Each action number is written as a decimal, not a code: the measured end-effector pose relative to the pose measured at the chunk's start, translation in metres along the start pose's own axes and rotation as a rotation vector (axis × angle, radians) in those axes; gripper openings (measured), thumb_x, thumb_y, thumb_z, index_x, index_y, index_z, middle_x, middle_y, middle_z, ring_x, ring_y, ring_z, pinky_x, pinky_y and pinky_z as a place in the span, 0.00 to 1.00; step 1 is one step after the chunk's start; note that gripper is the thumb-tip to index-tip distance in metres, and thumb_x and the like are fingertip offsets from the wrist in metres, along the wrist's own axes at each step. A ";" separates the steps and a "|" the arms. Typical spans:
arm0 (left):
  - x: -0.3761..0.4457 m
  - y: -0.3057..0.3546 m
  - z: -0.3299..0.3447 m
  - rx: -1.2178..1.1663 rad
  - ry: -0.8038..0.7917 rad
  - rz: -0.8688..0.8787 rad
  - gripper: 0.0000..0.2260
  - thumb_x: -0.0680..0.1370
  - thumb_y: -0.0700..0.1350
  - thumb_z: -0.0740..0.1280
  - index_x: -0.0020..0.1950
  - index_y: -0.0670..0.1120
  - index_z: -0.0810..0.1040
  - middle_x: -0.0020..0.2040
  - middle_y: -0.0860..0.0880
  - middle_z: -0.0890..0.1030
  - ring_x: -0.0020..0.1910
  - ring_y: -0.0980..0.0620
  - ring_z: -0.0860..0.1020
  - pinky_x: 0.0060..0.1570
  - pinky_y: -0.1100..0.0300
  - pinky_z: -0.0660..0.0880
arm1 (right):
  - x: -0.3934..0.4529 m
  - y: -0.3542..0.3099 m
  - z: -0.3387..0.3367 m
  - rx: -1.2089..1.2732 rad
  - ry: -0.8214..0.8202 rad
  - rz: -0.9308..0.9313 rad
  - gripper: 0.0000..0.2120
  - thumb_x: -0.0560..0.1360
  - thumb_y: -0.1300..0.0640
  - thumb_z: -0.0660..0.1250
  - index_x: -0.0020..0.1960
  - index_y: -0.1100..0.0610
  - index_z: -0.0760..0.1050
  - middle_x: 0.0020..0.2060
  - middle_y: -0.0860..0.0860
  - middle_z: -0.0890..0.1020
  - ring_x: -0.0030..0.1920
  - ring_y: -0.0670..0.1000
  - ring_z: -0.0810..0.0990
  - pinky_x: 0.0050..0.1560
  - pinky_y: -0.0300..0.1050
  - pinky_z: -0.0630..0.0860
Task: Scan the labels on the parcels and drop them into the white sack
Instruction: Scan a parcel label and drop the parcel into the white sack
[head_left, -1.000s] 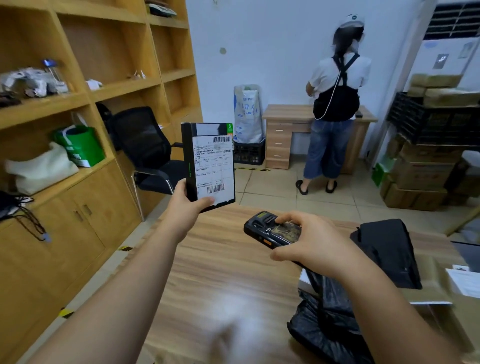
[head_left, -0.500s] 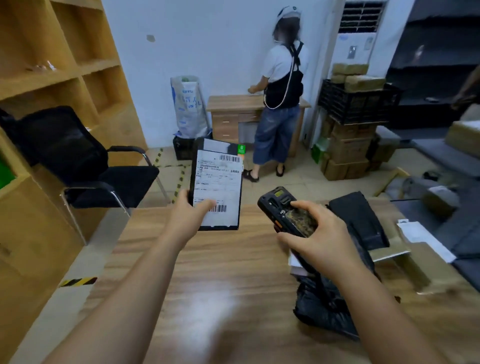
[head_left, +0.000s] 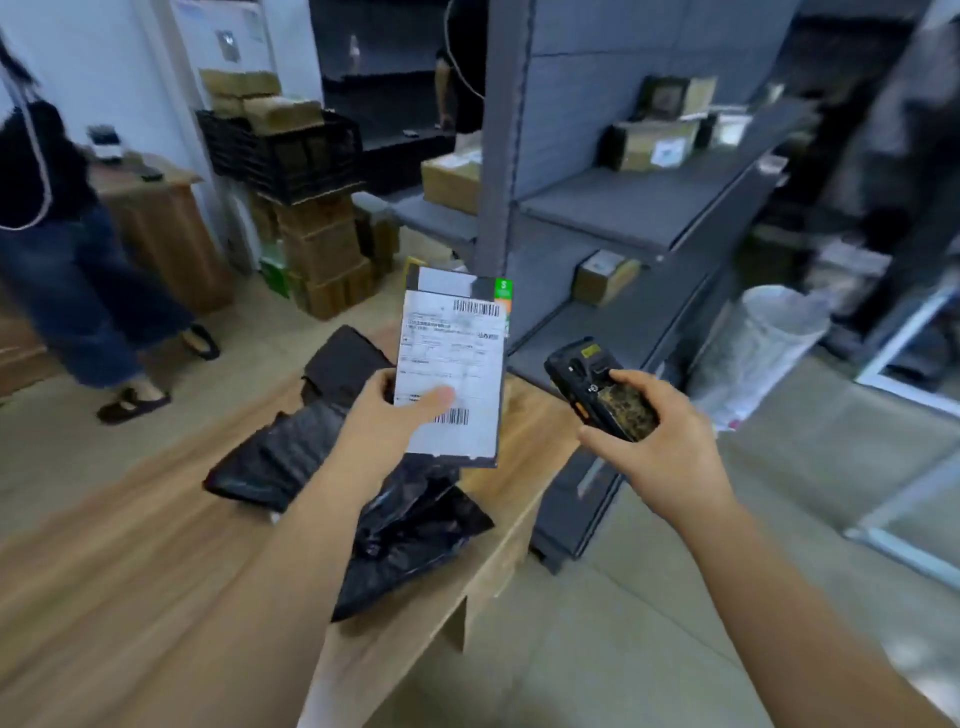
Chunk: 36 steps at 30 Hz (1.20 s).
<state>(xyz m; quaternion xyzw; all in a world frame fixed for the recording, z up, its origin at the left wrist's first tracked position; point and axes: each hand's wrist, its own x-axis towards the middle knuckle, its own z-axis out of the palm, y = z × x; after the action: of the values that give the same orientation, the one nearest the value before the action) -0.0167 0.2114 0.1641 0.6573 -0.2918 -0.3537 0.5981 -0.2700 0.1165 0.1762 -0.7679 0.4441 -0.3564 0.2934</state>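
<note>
Holding the flat black rectangular parcel with a white paper label upright, the left hand grips its lower left edge, thumb pressed across the label face. Just to its right, the right hand wraps around the black handheld scanner, its head angled up and left. The parcel's long axis stands near vertical, label toward the wearer. Beyond the right hand, the white woven sack stands open on the floor. Judging by this, the drop remains; whether this label is scanned I cannot tell. Black plastic mailer bags wait below the left hand on the wooden table.

Parcel depot (shelving, stacked cartons)
</note>
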 end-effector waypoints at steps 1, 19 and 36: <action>0.005 0.002 0.025 -0.011 -0.053 -0.002 0.15 0.72 0.47 0.76 0.54 0.52 0.75 0.52 0.52 0.84 0.47 0.53 0.84 0.44 0.56 0.80 | 0.001 0.014 -0.017 -0.004 0.045 0.034 0.28 0.65 0.47 0.80 0.62 0.40 0.74 0.55 0.42 0.79 0.56 0.46 0.78 0.60 0.51 0.77; 0.040 0.023 0.446 0.158 -0.452 0.030 0.17 0.72 0.49 0.76 0.57 0.52 0.75 0.51 0.57 0.84 0.48 0.58 0.82 0.44 0.62 0.75 | 0.046 0.263 -0.292 -0.152 0.446 0.292 0.29 0.66 0.48 0.78 0.65 0.42 0.74 0.54 0.41 0.79 0.54 0.47 0.77 0.52 0.41 0.70; 0.228 0.002 0.688 0.129 -0.574 -0.047 0.18 0.72 0.47 0.77 0.58 0.51 0.77 0.51 0.55 0.85 0.50 0.55 0.83 0.54 0.54 0.79 | 0.231 0.438 -0.374 -0.150 0.519 0.386 0.29 0.65 0.47 0.78 0.64 0.43 0.74 0.53 0.41 0.78 0.52 0.43 0.75 0.54 0.45 0.74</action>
<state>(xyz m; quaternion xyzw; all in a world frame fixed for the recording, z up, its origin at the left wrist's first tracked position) -0.4444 -0.3719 0.1159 0.5736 -0.4555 -0.5197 0.4398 -0.6983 -0.3296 0.1211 -0.5727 0.6663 -0.4442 0.1753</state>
